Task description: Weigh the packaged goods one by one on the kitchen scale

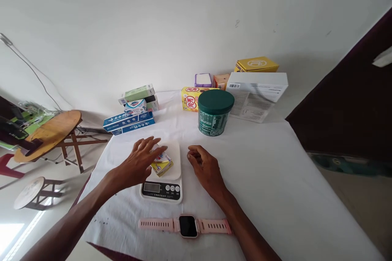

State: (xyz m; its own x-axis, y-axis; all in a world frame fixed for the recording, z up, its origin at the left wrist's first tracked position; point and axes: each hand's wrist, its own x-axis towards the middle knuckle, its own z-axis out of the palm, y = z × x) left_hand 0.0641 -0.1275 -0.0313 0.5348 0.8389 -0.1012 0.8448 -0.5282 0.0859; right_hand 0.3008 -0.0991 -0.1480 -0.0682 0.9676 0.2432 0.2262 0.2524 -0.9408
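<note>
White table (275,179), your left hand (141,160) spread over a yellow box (163,167) on the scale (167,185), right hand (208,170) loosely curled nearby

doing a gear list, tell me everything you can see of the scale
The scale is white and looks plastic, with a rounded, flat platform and a black front strip carrying a dark display and three round pale buttons. No reading can be made out. It lies flat on the white cloth, beyond the watch. A yellow box sits askew on it. The left hand hides part of its left side; whether they touch is unclear.
</note>
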